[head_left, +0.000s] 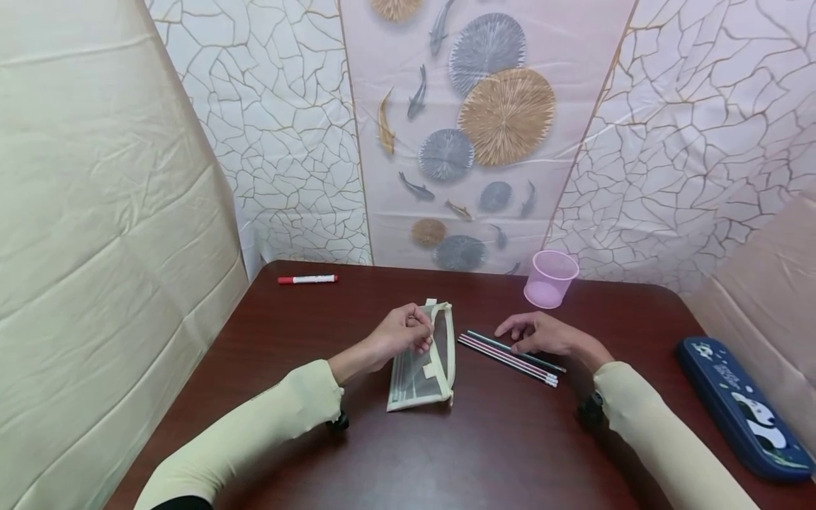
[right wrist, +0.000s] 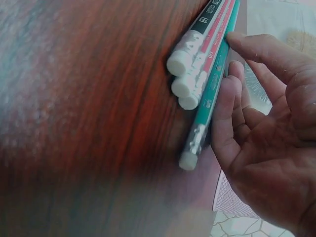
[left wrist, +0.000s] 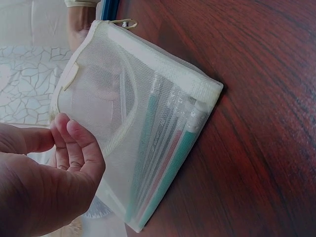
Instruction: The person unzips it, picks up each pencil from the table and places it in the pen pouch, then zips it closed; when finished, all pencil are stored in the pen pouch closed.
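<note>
My left hand [head_left: 406,331] pinches the edge of a cream mesh pencil pouch [head_left: 414,382] at its open zipper. Through the mesh, several pencils [left wrist: 170,153], green and red among them, show inside the pouch. Right of it on the table lie a green pencil [right wrist: 213,89] and, alongside, a black pencil [right wrist: 207,22] and two pink pencils [right wrist: 210,54], their eraser ends toward my right side. Over the green pencil hovers my right hand [head_left: 542,334], its thumb tip right at the pencil's side and its fingers loosely bent beside it.
A pink mesh cup [head_left: 551,283] stands at the back right. At the right edge lies a dark blue panda pencil case [head_left: 742,411]. A red-capped marker [head_left: 307,280] lies at the back left. Patterned cloth hangs behind the table.
</note>
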Action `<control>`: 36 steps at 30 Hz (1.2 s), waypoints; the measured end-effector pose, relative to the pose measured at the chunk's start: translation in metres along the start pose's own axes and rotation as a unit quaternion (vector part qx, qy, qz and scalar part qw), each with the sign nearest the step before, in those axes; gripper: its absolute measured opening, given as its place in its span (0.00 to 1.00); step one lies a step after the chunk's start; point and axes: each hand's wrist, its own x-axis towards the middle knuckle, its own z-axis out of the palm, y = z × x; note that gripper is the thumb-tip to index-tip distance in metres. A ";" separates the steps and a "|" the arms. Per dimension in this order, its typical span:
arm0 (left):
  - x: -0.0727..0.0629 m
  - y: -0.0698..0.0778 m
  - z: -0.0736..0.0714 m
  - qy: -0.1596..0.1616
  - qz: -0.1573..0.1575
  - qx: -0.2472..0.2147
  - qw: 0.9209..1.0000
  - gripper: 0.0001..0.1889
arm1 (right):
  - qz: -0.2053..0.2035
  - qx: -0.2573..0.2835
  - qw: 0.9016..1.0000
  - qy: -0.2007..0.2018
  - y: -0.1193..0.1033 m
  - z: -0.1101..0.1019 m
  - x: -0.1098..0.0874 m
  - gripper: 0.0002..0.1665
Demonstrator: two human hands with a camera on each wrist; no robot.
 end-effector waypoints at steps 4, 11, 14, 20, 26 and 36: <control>-0.001 0.001 0.000 -0.001 -0.003 0.002 1.000 0.03 | -0.014 -0.007 1.000 0.001 -0.001 0.000 -0.002 0.24; -0.002 0.003 0.000 -0.002 0.001 0.003 1.000 0.04 | -0.036 -0.027 0.999 0.007 -0.003 0.000 -0.004 0.23; -0.003 0.004 0.000 -0.003 0.003 0.005 1.000 0.04 | -0.035 -0.047 0.998 0.017 -0.005 0.003 -0.004 0.21; -0.004 0.006 0.000 -0.005 0.001 0.008 1.000 0.04 | -0.017 -0.112 0.992 0.050 -0.009 0.010 -0.002 0.21; -0.005 0.007 0.000 -0.007 0.000 0.009 1.000 0.04 | -0.008 -0.161 0.985 0.067 -0.013 0.012 -0.001 0.22; -0.004 0.005 0.000 -0.010 -0.006 0.011 1.000 0.04 | -0.031 -0.166 0.983 0.071 -0.013 0.011 -0.001 0.23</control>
